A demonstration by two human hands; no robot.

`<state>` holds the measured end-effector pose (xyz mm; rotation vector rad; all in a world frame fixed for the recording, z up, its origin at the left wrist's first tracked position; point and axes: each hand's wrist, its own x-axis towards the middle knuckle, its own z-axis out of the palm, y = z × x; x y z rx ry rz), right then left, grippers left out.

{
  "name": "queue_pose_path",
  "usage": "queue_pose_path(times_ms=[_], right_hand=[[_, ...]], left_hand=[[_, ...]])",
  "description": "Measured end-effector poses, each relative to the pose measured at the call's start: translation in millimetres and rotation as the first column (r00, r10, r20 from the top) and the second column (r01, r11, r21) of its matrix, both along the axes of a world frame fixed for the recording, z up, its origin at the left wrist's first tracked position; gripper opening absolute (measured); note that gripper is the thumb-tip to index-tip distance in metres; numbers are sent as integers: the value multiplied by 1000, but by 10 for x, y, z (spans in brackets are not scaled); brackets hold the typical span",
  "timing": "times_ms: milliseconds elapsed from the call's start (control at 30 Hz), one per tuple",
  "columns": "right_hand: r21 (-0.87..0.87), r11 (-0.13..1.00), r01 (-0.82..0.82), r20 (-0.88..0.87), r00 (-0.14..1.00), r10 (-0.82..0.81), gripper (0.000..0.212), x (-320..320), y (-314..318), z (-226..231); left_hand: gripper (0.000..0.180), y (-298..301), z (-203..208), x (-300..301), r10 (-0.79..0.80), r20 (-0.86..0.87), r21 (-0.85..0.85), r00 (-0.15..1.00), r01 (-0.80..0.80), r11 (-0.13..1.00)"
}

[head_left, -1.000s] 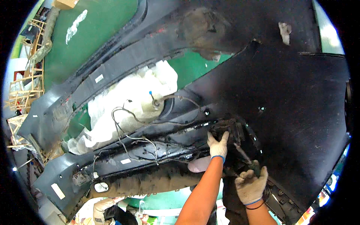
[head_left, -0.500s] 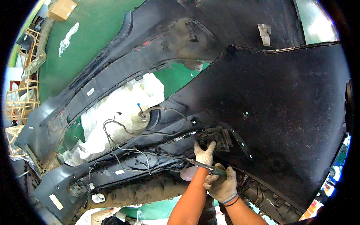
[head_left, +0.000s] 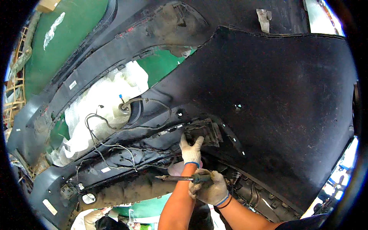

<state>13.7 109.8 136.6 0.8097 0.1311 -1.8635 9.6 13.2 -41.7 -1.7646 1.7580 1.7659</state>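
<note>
A large black car bumper cover (head_left: 276, 88) lies with its inner side up, a wiring harness (head_left: 115, 147) strung along it. My left hand (head_left: 191, 153), in a white knit glove, reaches onto the bumper beside a ribbed dark section (head_left: 209, 132). Its thumb and a finger are spread against the black plastic; the other fingers are hidden. Just nearer, my gloved right hand (head_left: 212, 189) is closed round the green handle of a soldering iron (head_left: 178, 178). The iron's metal shaft points left across my left forearm, clear of the bumper surface.
A second bumper cover (head_left: 92, 63) lies beyond, with white foam wrap (head_left: 103, 96) between the two. A cable end with a round grommet (head_left: 123, 108) rests over the wrap. Another person's gloved hand (head_left: 94, 218) shows at the lower left. A cardboard box (head_left: 48, 5) sits far left.
The view has shifted, so the bumpers appear further left and higher. My right hand has drawn the soldering iron back toward me, its tip now level and away from the left hand.
</note>
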Motion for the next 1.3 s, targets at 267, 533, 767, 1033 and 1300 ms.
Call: queue_pose_path(times_ms=[267, 533, 767, 1033, 1300], right_hand=[[-28, 999, 32, 2, 999, -32, 62, -31, -30, 1], [-3, 999, 37, 24, 999, -37, 62, -108, -37, -29], [22, 1000, 17, 35, 999, -18, 63, -103, -52, -35], [66, 998, 7, 22, 1000, -9, 61, -103, -23, -54], [-22, 998, 62, 41, 997, -61, 69, -134, 27, -113]], left_hand=[[109, -13, 126, -52, -19, 34, -18, 999, 20, 1000], [110, -40, 114, -13, -31, 17, 6, 999, 31, 1000], [107, -28, 10, 28, -41, -21, -28, 999, 40, 999], [111, -99, 114, -1, -86, 16, 1, 996, 86, 996], [128, -131, 444, -147, -112, 131, -9, 985, 114, 993]])
